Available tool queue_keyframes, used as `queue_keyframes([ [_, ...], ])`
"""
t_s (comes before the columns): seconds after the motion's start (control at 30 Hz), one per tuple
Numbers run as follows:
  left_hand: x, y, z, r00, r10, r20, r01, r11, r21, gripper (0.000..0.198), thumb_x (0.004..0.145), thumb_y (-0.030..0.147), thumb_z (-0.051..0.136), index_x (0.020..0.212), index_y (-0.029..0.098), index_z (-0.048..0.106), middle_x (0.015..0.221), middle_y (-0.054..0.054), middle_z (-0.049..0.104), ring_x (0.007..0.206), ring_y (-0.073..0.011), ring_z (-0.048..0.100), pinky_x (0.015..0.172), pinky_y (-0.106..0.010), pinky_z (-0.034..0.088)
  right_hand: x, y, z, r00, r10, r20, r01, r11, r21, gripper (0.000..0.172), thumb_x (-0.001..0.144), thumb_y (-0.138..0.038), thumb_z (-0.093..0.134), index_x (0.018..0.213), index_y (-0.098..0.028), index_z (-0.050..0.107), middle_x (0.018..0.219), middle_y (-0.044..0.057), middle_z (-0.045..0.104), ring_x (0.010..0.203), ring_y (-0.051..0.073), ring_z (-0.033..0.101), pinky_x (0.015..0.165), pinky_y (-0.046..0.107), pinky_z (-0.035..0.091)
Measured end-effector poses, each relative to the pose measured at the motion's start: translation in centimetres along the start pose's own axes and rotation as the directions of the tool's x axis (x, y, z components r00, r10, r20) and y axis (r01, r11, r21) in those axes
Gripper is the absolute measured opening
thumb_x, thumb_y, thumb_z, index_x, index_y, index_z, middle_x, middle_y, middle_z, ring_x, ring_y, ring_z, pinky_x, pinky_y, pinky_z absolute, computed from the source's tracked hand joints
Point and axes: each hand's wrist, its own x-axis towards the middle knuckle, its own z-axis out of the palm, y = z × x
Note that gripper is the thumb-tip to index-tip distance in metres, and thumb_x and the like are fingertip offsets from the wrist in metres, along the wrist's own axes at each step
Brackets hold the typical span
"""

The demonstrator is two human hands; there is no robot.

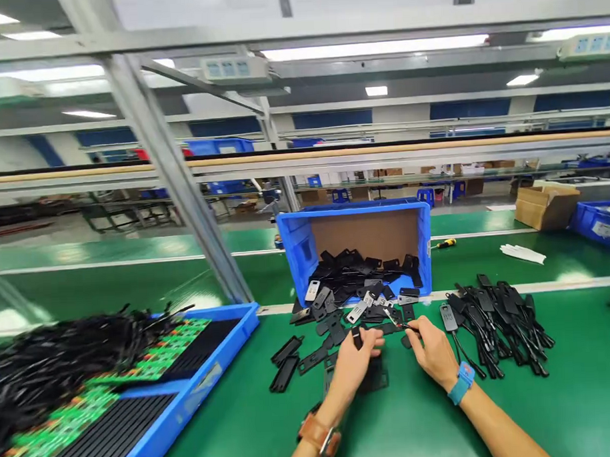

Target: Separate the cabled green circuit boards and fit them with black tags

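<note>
I log left hand [350, 365] curled round black plastic piece [357, 337], right hand [433, 352] pinching thin black cable [404, 326]; slack grip risks a drop.

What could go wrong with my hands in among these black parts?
Your left hand might knock the loose black pieces crowded around it out of place. The blue wristband by your right hand could snag a cable in the nearby pile of cabled pieces. The black cables heaped in the blue tray may tangle if one is pulled.
</note>
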Motion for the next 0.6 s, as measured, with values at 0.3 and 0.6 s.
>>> queue_keyframes([
  [0.3,4.1,-1.9,1.1,0.96,-0.143,0.242,0.206,0.943,-0.26,0.046,0.064,0.054,0.083,0.073,0.022,0.051,0.097,-0.008,0.073,0.103,-0.0307,0.068,0.083,-0.042,0.059,0.7,-1.1,0.7,0.992,-0.1,0.072,0.11,0.983,-0.146,0.017,0.1,-0.035,0.05,0.102,-0.021,0.061,0.084,0.003,0.066,0.074,0.018,0.06,0.066,0.031,0.044],
  [0.6,2.9,-3.1,-0.1,0.954,-0.084,0.289,0.186,0.919,-0.348,0.041,0.072,0.052,0.078,0.073,0.022,0.049,0.098,-0.008,0.072,0.103,-0.0272,0.066,0.088,-0.039,0.052,-0.9,-2.0,2.6,1.0,0.0,0.029,0.001,1.0,-0.014,0.013,0.097,-0.028,0.054,0.106,-0.022,0.061,0.084,0.004,0.066,0.077,0.02,0.057,0.069,0.033,0.043],
])
